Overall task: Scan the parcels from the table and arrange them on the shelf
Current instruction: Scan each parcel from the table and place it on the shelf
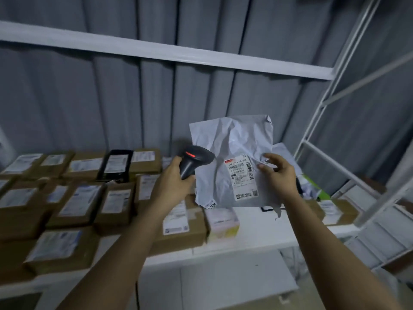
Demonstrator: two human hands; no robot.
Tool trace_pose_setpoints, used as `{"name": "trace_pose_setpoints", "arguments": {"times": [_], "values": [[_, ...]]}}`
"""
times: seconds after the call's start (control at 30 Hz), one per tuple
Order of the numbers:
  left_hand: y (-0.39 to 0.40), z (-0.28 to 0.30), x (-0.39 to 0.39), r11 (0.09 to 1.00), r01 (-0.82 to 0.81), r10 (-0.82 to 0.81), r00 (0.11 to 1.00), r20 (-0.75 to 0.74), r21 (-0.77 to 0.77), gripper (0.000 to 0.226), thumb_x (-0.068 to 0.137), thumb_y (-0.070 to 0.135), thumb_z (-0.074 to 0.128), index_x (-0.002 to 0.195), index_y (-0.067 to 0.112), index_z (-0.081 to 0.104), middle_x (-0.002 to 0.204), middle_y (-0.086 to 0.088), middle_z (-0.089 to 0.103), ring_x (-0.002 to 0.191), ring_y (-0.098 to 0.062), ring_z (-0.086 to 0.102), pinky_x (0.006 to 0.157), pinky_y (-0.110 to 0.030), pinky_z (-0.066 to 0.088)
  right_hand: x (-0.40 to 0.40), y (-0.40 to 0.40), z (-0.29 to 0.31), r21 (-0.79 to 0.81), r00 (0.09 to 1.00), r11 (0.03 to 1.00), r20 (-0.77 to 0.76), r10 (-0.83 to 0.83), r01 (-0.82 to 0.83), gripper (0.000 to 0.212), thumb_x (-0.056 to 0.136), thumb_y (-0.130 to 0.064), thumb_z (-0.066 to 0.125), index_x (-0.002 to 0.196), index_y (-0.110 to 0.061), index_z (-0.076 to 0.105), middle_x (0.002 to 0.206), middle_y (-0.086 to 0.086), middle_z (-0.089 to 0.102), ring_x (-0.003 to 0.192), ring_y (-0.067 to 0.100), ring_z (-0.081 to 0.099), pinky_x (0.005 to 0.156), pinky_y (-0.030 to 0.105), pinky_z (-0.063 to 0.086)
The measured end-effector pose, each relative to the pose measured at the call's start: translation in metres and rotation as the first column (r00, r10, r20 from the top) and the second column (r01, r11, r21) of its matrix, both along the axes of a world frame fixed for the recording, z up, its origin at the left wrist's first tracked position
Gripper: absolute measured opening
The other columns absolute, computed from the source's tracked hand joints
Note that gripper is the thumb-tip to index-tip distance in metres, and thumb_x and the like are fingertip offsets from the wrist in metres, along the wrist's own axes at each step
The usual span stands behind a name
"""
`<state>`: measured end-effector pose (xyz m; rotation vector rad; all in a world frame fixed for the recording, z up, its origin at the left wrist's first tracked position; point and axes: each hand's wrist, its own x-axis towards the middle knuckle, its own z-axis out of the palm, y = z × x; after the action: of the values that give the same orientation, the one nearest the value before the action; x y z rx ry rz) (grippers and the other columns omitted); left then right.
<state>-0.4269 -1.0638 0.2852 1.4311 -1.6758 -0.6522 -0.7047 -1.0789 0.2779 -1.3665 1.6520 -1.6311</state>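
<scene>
My right hand [278, 175] holds a crumpled white plastic mailer bag [232, 148] upright by its right edge, above the white shelf [257, 222]. The bag's printed label [242, 176] faces me. My left hand [173, 182] grips the handle of a black barcode scanner [194, 158]. The scanner shows a red light and sits just left of the bag, close to the label. Several brown cardboard parcels [76, 202] with white labels lie in rows on the shelf below and to the left.
A black parcel [116, 164] stands among the boxes at the back. A pale pink and yellow box [222, 223] lies under the bag. White shelf uprights [317, 121] rise on the right, a higher shelf board [156, 52] crosses above, and a grey corrugated wall stands behind.
</scene>
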Motion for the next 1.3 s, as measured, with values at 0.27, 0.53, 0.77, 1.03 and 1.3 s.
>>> {"name": "trace_pose_setpoints", "arguments": {"times": [0.27,0.53,0.77,1.03,1.3], "values": [[-0.074,0.006,-0.118,0.993,0.115,-0.115,0.993,-0.031,-0.002,0.033,0.086,0.022,0.065,0.114,0.014,0.050,0.098,-0.003,0.060,0.087,-0.025,0.058,0.076,-0.037,0.047,-0.098,-0.068,-0.001,0.038,0.994,0.994,0.019,-0.108,0.107,0.022,0.085,-0.003,0.070,0.105,-0.014,0.066,0.102,0.006,0.064,0.083,0.010,0.059,0.071,0.013,0.046],[-0.145,0.014,-0.210,0.986,0.168,-0.167,0.984,-0.060,0.019,0.031,0.088,0.022,0.064,0.114,0.015,0.048,0.100,-0.004,0.059,0.086,-0.024,0.059,0.076,-0.036,0.050,-0.185,-0.120,-0.020,0.162,0.994,0.981,0.007,-0.108,0.106,0.025,0.083,-0.004,0.073,0.106,-0.010,0.067,0.098,0.008,0.063,0.088,0.019,0.059,0.083,0.029,0.052],[-0.171,0.004,-0.275,0.992,0.118,-0.114,0.989,-0.097,0.038,0.024,0.089,0.020,0.063,0.105,0.019,0.046,0.087,0.002,0.054,0.068,-0.007,0.051,0.054,-0.019,0.037,-0.265,-0.166,-0.034,0.227,0.999,0.974,-0.035,-0.012,0.020,0.026,0.082,0.000,0.072,0.107,-0.005,0.067,0.091,0.009,0.062,0.082,0.016,0.056,0.059,0.005,0.047],[-0.175,-0.029,-0.333,0.997,-0.055,0.065,0.983,-0.169,0.062,0.020,0.089,0.013,0.063,0.101,0.015,0.047,0.080,0.007,0.050,0.068,0.000,0.047,0.052,-0.006,0.037,-0.341,-0.238,-0.087,0.293,0.967,0.956,-0.234,0.104,-0.032,0.025,0.085,0.011,0.061,0.108,0.002,0.066,0.082,0.003,0.061,0.087,0.024,0.058,0.063,0.005,0.043],[-0.156,-0.057,-0.345,0.957,-0.275,0.287,0.946,-0.153,0.092,0.021,0.085,0.007,0.063,0.102,0.003,0.050,0.089,-0.016,0.059,0.073,-0.017,0.054,0.055,-0.010,0.040,-0.330,-0.250,-0.133,0.470,0.374,0.882,-0.818,0.437,-0.004,0.067,0.097,-0.054,0.023,0.135,-0.010,0.057,0.139,0.027,0.050,0.123,0.052,0.049,0.094,0.065,0.041]]}}
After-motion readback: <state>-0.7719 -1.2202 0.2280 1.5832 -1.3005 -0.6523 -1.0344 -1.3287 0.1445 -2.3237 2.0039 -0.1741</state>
